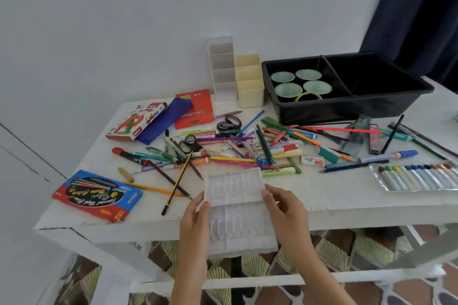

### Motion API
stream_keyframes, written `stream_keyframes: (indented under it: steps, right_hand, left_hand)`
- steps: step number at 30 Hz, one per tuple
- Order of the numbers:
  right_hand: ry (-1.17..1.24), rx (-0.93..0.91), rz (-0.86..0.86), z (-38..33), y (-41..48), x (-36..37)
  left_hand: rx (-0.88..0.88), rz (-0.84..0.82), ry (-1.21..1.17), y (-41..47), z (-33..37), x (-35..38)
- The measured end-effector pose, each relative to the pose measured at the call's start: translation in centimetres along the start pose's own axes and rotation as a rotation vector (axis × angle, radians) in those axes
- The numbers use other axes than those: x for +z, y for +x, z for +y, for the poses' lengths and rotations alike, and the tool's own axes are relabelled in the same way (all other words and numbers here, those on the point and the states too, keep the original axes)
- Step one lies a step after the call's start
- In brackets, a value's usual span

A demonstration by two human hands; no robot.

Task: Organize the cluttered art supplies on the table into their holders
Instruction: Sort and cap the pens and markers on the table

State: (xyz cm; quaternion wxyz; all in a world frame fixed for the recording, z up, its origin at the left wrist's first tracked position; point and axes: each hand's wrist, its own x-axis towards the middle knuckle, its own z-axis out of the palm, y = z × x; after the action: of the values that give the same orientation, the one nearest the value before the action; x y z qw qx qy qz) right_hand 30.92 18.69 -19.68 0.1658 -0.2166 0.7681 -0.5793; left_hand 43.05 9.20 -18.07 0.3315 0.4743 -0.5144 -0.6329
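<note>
A clear plastic insert tray (235, 208) with moulded slots sticks out over the front edge of the white table (347, 195). My left hand (195, 220) grips its left edge, thumb on top. My right hand (285, 213) grips its right edge. Behind the tray lies a heap of pens, pencils and markers (238, 151), with black scissors (189, 142) among them. A white divided holder (221, 69) and a cream divided holder (249, 82) stand upright at the back.
A black two-part bin (352, 104) at the back right holds several pale green cups (287, 89) and a tape ring. Paint tubes in a tray (418, 177) lie at right. A coloured pencil box (96, 197), an oil pastels box (136, 121) and a red case (194, 109) are at left.
</note>
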Motion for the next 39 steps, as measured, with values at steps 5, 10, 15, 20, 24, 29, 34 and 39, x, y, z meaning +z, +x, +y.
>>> stream_keyframes:
  steps: [5,10,15,20,24,29,34,39]
  right_hand:
    - [-0.172,-0.012,-0.029,1.6,-1.0,0.1]
    - [-0.303,-0.041,-0.043,1.8,0.2,0.7]
    - [-0.350,-0.042,-0.058,1.9,2.1,2.6]
    - [-0.409,-0.032,-0.032,1.6,3.0,4.0]
    - [-0.435,-0.036,-0.005,1.7,3.7,4.6]
    - [-0.392,-0.015,0.020,2.1,4.3,4.9]
    - [-0.412,0.004,0.062,2.3,4.8,5.1]
    - [-0.390,0.014,0.114,2.3,5.3,5.4]
  left_hand:
    - [0.036,0.033,0.162,-1.1,-2.5,-0.8]
    - [0.162,0.061,0.256,-0.2,-4.0,-0.7]
    - [0.406,0.082,0.558,2.2,-4.7,-0.5]
    - [0.586,-0.237,0.746,3.8,-3.6,0.1]
    - [0.671,-0.307,1.071,5.7,-4.1,0.3]
    - [0.705,-0.265,1.119,6.5,-5.6,0.2]
    - [0.704,-0.267,1.121,7.0,-5.3,0.7]
    - [0.683,-0.296,1.116,7.5,-4.2,1.1]
